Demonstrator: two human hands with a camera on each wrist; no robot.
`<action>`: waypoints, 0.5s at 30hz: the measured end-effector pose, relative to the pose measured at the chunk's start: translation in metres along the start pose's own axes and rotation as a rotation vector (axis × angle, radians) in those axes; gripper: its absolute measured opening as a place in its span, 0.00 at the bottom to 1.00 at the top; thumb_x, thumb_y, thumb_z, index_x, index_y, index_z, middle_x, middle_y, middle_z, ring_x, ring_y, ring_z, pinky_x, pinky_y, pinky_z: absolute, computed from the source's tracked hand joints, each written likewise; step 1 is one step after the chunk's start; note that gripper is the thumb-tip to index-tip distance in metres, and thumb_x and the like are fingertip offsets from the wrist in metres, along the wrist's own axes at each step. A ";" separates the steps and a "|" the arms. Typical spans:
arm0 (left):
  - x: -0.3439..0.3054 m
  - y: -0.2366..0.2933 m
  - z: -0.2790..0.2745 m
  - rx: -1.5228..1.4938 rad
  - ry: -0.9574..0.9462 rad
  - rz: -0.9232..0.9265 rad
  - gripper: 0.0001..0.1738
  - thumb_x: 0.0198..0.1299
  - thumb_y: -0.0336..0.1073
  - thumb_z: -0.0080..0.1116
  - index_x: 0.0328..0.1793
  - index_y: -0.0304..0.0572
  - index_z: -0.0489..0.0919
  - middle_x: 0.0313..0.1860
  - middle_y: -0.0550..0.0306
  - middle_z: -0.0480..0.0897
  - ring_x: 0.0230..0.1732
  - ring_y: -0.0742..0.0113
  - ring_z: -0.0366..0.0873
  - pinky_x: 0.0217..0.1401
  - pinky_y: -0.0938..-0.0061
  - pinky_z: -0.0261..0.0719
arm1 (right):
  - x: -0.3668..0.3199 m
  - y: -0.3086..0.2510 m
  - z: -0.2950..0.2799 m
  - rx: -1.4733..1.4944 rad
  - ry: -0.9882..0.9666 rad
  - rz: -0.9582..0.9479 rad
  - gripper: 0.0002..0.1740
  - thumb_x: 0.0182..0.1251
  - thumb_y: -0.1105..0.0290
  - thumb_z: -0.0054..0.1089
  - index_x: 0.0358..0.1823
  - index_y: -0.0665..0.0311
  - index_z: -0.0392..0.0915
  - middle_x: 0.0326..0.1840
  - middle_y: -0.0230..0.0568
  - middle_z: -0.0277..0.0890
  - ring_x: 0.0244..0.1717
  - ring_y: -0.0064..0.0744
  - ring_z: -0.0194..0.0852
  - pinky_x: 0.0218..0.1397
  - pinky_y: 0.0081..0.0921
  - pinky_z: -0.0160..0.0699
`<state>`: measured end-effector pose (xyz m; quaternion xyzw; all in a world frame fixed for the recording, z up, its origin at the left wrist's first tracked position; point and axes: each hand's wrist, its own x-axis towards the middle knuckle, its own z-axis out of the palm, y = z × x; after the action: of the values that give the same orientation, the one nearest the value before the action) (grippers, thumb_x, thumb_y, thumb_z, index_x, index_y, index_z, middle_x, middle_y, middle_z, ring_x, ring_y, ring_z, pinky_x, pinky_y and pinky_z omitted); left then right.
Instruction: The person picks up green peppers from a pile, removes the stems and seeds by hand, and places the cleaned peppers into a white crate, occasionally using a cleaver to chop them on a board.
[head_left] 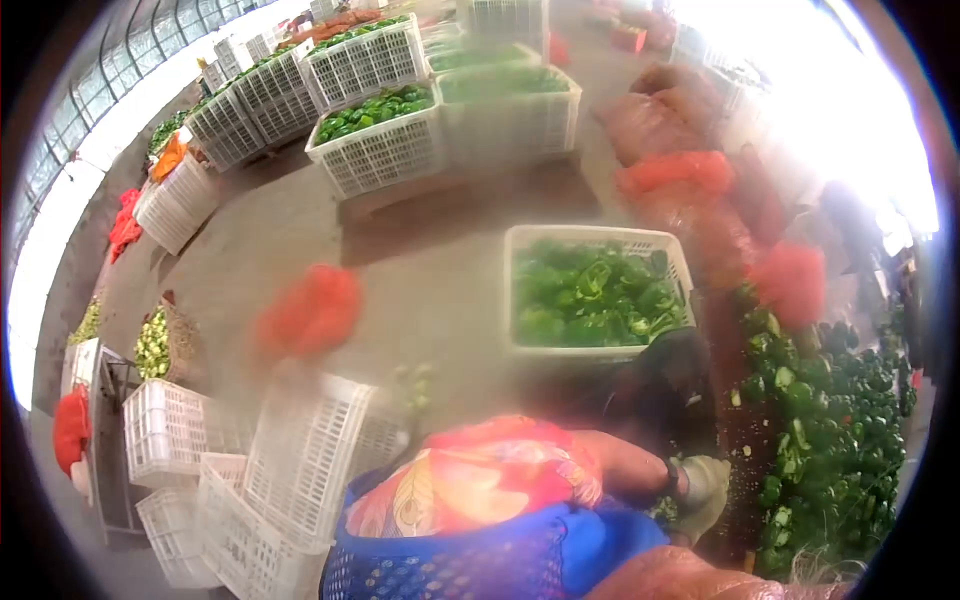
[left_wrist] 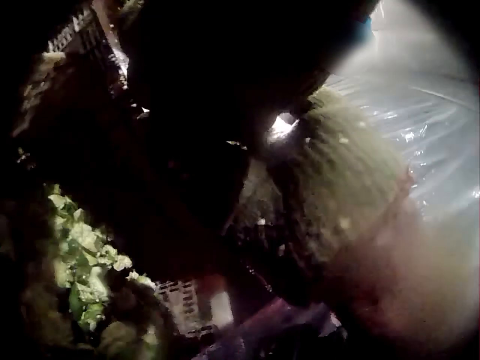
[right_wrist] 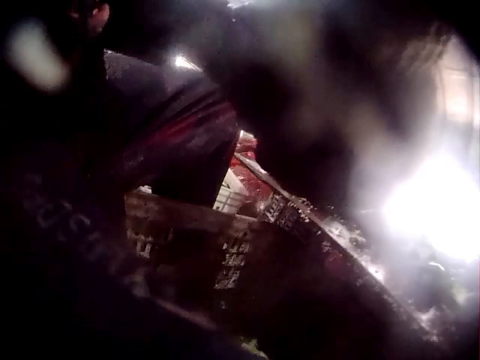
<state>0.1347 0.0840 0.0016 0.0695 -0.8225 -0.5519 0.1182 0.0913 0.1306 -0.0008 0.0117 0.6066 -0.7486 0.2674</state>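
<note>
A knitted glove, pale grey-green, finely ribbed and flecked with light specks, covers the left hand. One forearm wears a loose sleeve printed in orange, red and yellow, with a dark band at the wrist.

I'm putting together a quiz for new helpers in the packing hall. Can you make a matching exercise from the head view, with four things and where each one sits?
Things:
1. white crate full of green peppers
2. stacked empty white crates
3. loose pile of green peppers
4. blue basket

Places:
A. bottom edge, nearest the person
B. right side of the picture
C. centre of the picture
D. lower left

Pairs: 1-C; 2-D; 3-B; 4-A
</note>
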 end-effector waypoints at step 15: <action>0.043 -0.005 -0.056 -0.101 -0.540 -0.016 0.41 0.59 0.37 0.54 0.79 0.43 0.55 0.48 0.33 0.82 0.52 0.48 0.82 0.52 0.64 0.79 | -0.029 0.010 -0.075 -1.178 0.012 -0.958 0.26 0.73 0.63 0.43 0.69 0.62 0.69 0.68 0.45 0.69 0.70 0.44 0.65 0.71 0.36 0.66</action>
<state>0.1082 0.0214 0.0229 -0.0796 -0.7951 -0.5918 -0.1062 0.0976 0.2090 -0.0196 -0.3935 0.8465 -0.3349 -0.1282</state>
